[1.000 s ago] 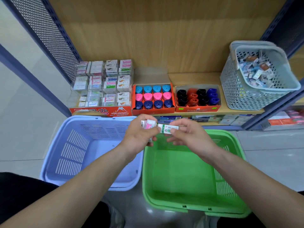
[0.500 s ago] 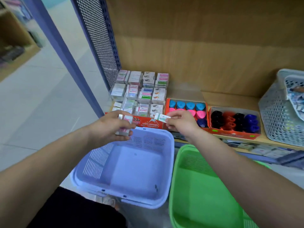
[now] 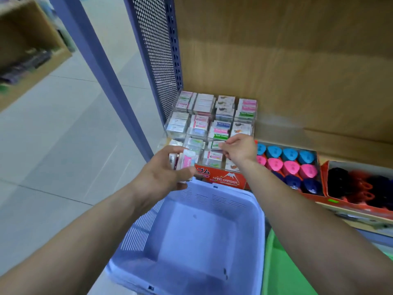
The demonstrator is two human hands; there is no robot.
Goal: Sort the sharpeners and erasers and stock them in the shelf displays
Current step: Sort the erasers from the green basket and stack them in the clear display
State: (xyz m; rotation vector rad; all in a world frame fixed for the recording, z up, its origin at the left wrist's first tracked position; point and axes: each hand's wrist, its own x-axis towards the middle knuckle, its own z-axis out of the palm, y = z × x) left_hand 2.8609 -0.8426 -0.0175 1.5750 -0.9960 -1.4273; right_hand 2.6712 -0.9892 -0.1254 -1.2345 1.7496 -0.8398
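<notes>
My left hand [image 3: 163, 173] grips a few wrapped erasers [image 3: 186, 159], one with a pink label, just in front of the eraser display's lower left corner. My right hand [image 3: 239, 149] pinches a green-labelled eraser [image 3: 215, 145] over a front compartment of the tiered eraser display [image 3: 212, 124], whose orange front [image 3: 225, 177] reads HARD ERASER. To the right, an orange box [image 3: 286, 162] holds blue, pink and dark blue sharpeners. Further right, a second box [image 3: 359, 186] holds black, red and dark blue sharpeners.
An empty lilac basket [image 3: 191, 235] sits below my hands, with a green basket [image 3: 282, 269] beside it on the right. A perforated blue shelf side panel [image 3: 157, 54] stands left of the display. The wooden back wall [image 3: 287, 60] rises behind. Tiled floor lies to the left.
The view has swung left and closer to the eraser display. My right hand moved up from the display's orange front with its eraser to a compartment. My left hand still holds its erasers.
</notes>
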